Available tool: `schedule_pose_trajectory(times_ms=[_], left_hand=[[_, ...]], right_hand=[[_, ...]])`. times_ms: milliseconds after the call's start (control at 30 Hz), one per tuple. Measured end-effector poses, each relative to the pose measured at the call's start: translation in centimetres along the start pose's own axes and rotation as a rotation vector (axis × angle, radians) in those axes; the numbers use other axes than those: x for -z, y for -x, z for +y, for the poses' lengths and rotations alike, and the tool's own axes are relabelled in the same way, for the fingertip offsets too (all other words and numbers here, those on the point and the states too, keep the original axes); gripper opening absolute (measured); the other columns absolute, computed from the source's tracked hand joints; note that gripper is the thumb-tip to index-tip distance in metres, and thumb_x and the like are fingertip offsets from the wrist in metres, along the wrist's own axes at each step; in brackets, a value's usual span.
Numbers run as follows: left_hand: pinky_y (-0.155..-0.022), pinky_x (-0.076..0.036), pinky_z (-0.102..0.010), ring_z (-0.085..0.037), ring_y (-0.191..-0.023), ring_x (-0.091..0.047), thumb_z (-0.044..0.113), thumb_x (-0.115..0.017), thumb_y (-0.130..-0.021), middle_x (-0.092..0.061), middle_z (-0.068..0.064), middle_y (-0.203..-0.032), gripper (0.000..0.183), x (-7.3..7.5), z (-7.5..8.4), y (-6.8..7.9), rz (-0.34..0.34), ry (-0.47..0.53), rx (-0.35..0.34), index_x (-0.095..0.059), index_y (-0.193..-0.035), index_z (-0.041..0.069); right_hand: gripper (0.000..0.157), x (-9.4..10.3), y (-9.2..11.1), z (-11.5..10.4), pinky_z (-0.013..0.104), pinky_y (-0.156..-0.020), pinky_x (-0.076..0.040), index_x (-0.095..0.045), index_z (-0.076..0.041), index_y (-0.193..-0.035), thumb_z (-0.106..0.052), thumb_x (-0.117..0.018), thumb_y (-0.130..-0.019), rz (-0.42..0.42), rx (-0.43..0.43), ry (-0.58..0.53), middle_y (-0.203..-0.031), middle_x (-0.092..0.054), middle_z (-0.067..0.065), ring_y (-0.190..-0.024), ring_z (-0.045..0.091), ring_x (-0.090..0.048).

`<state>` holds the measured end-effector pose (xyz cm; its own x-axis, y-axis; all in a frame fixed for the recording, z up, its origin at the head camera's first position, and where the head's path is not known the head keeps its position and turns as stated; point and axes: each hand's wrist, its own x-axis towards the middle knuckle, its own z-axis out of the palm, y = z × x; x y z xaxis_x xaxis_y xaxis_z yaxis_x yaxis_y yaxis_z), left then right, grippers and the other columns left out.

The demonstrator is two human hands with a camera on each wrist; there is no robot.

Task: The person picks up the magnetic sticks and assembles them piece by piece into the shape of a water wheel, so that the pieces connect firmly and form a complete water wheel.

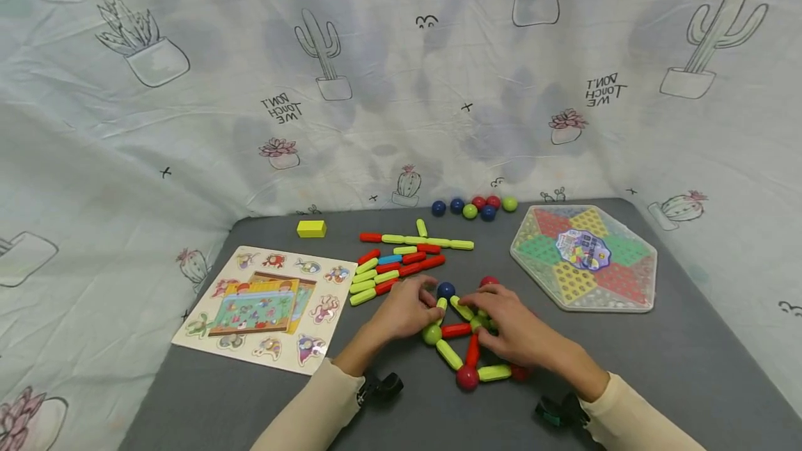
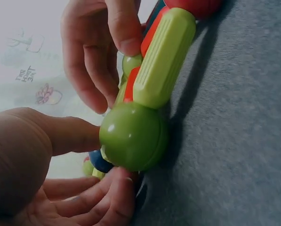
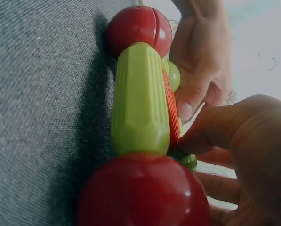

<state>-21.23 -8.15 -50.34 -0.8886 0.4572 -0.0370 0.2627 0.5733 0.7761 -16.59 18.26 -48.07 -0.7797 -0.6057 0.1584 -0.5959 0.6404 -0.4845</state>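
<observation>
A frame of yellow-green and red rods joined by balls lies on the grey table. My left hand (image 1: 404,308) pinches the green ball (image 2: 133,136) at its left corner, thumb on one side and fingertips beneath. My right hand (image 1: 510,322) grips around the middle green ball (image 1: 479,326), which its fingers partly cover. Between these balls runs a red rod (image 1: 456,330). Nearest me is a red ball (image 1: 467,377), with a yellow-green rod (image 3: 140,99) leading to another red ball (image 3: 145,193) under the right hand. A blue ball (image 1: 446,290) sits at the far side.
Loose red, yellow-green and blue rods (image 1: 388,259) lie behind my left hand. Several balls (image 1: 470,211) line the back edge, and a yellow block (image 1: 311,229) stands back left. A picture puzzle board (image 1: 249,349) lies left, a hexagonal game board (image 1: 583,256) right.
</observation>
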Motion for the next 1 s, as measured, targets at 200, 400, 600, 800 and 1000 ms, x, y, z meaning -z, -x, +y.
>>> schedule_pose_trajectory(times_ms=[200, 400, 600, 800, 1000], left_hand=[[-0.08, -0.055, -0.03, -0.014, -0.091, -0.064, 0.021, -0.08, -0.097, -0.066, -0.011, -0.136, 0.06, 0.5, 0.1, 0.6, -0.021, -0.09, -0.157, -0.06, -0.153, 0.008], [-0.084, -0.056, -0.027, -0.019, -0.098, -0.069, 0.015, -0.082, -0.098, -0.073, -0.005, -0.126, 0.04, 1.8, 1.0, 2.0, -0.01, -0.064, -0.133, -0.074, -0.137, 0.009], [-0.087, -0.06, -0.023, -0.012, -0.1, -0.072, 0.014, -0.079, -0.1, -0.076, -0.004, -0.126, 0.043, 3.4, -0.7, 3.1, -0.103, 0.085, -0.124, -0.07, -0.142, 0.008], [-0.099, -0.061, -0.026, -0.024, -0.117, -0.076, 0.012, -0.077, -0.103, -0.074, -0.018, -0.138, 0.046, 6.4, -3.2, 4.8, -0.228, 0.376, -0.12, -0.066, -0.145, 0.0], [-0.098, -0.063, -0.032, -0.042, -0.122, -0.074, 0.004, -0.074, -0.103, -0.074, -0.026, -0.134, 0.037, 9.9, -5.8, 7.1, -0.101, 0.486, -0.189, -0.07, -0.14, -0.002]], right_hand=[[0.037, 0.2, 0.0, 0.1, 0.06, -0.107, -0.052, -0.075, -0.013, -0.131, -0.006, -0.077, -0.095, 0.016, 0.045, 0.009, -0.132, -0.074, -0.001, -0.13, 0.032, -0.061], [0.024, 0.3, 0.1, 0.2, 0.045, -0.091, -0.06, -0.079, -0.02, -0.114, -0.009, -0.084, -0.093, 0.073, 0.056, 0.047, -0.118, -0.073, -0.004, -0.106, 0.018, -0.068], [0.023, 0.6, 0.2, 0.8, 0.045, -0.093, -0.062, -0.08, -0.022, -0.112, -0.008, -0.083, -0.094, 0.043, 0.109, 0.033, -0.117, -0.075, -0.006, -0.108, 0.016, -0.072], [0.025, 0.8, 0.3, 1.3, 0.045, -0.093, -0.062, -0.08, -0.021, -0.114, -0.006, -0.083, -0.094, 0.015, 0.167, 0.023, -0.119, -0.075, -0.006, -0.11, 0.016, -0.072], [0.025, 0.8, 0.3, 1.3, 0.046, -0.093, -0.062, -0.08, -0.021, -0.114, -0.006, -0.084, -0.094, 0.012, 0.179, 0.02, -0.12, -0.075, -0.005, -0.111, 0.017, -0.072]])
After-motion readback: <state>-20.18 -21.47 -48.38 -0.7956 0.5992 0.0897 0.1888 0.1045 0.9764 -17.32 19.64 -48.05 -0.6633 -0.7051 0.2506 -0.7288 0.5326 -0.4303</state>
